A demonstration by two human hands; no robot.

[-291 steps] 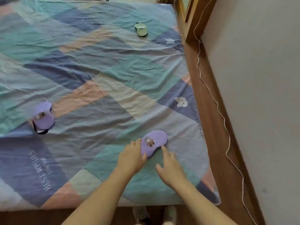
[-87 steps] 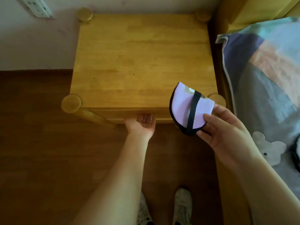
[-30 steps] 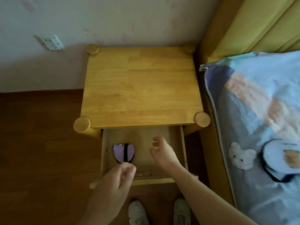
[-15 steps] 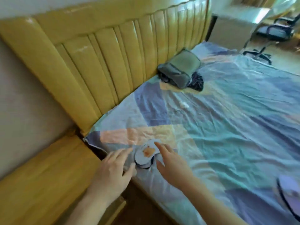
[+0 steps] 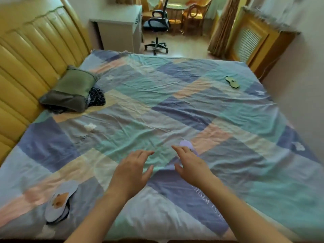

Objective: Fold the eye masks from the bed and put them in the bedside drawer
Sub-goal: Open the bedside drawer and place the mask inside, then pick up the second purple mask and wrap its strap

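Observation:
Three eye masks lie on the patchwork bed (image 5: pixel 157 106). A lilac eye mask (image 5: pixel 186 145) rests mid-bed, mostly hidden under my right hand (image 5: pixel 190 165), whose fingers are spread over it. My left hand (image 5: pixel 132 171) hovers open just left of it, holding nothing. A pale blue eye mask (image 5: pixel 59 201) with an orange animal print lies near the front left edge. A green eye mask (image 5: pixel 232 82) sits far off at the back right. The bedside drawer is out of view.
A green pillow (image 5: pixel 70 90) with dark cloth beside it leans against the yellow padded headboard (image 5: pixel 26 55) at left. Beyond the bed stand a white desk (image 5: pixel 119 27), an office chair (image 5: pixel 157 25) and a wooden radiator cover (image 5: pixel 252 42).
The view swung from the bed's head corner to the whole bed. Both hands left the pale blue mask and now reach over the lilac mask mid-bed.

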